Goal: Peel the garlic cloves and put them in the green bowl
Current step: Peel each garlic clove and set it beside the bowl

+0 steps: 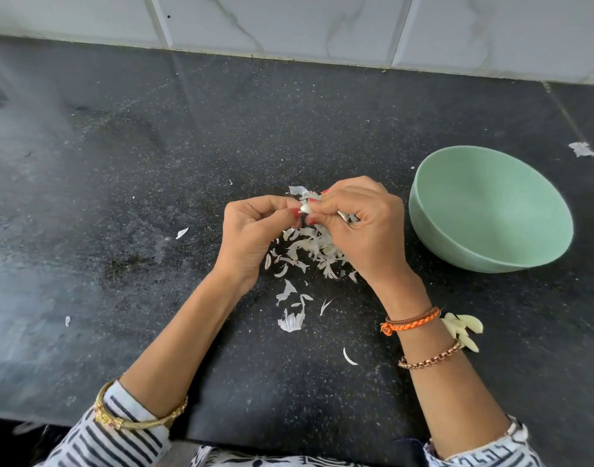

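**Both hands pinching one small garlic clove**

Pinched between both hands: one small white garlic clove (pixel 305 208), held up over the black speckled stone counter (pixel 120 197). Left hand (pixel 252 237) curled, thumb and fingertips tight on the clove's left side. Right hand (pixel 359 227) curled too, fingertips tight on the clove's right side and on its papery skin. Right under the hands, near the middle of the counter: a heap of thin white garlic skins (pixel 309 251), with more bits scattered toward the front edge. Just right of the right hand, closer to the right edge: a round pale green bowl (pixel 491 210), nothing to see inside. Beside the right wrist, toward the front right corner: a little pile of peeled yellowish garlic cloves (pixel 465 328), lying on the counter, not in the bowl.
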`<state>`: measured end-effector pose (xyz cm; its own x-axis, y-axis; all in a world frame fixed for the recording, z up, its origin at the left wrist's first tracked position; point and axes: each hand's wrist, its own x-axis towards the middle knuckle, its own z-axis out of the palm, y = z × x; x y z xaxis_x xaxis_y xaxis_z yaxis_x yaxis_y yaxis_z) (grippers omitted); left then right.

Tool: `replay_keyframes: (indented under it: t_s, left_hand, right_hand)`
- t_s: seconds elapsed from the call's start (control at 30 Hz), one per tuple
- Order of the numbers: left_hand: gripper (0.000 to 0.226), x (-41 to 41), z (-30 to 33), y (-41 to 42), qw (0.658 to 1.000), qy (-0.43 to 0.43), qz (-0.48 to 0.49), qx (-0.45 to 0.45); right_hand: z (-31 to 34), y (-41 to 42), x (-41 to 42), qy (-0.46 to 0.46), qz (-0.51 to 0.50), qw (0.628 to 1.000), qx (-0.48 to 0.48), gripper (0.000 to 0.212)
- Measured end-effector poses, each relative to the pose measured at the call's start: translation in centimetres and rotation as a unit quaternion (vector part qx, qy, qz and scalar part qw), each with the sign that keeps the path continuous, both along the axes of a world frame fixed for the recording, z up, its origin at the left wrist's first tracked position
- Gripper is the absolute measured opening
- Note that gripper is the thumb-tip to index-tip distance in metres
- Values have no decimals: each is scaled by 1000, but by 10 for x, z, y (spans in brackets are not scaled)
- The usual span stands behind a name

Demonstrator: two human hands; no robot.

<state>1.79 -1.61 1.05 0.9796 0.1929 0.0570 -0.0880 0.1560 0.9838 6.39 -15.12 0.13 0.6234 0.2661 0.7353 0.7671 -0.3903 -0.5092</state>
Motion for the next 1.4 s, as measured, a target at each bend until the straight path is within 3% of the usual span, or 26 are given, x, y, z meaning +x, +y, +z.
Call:
replay_keyframes:
  t_s: [0.27,0.37,0.5,0.67,0.73,0.83,1.0,1.4]
  left_hand:
    - [24,1,-1,5,999,39,-10,6]
    - [30,1,1,4,1000,13,-8,15]
    - [22,0,-3,5,997,-32,-3,77]
    - [13,-1,-5,3,988,-77,37,125]
    - [15,0,-4,2,992,-75,36,89]
    - [23,3,-4,4,997,-49,36,41]
    - [7,1,-5,2,995,-13,-6,97]
    - [5,1,-7,0,994,-25,-8,110]
  right_hand:
    - [1,-2,-1,28,9,999,-15,15]
    - [4,-2,-3,120,28,992,5,5]
    - [9,-5,-2,246,95,964,28,12]
    - [13,-1,-6,307,142,938,81,17]
    - [13,-3,-5,321,133,929,129,18]
    - [9,-7,-7,323,97,928,158,17]
    - [7,-7,-17,331,28,928,167,21]
    - [6,-4,-20,233,-36,970,67,12]
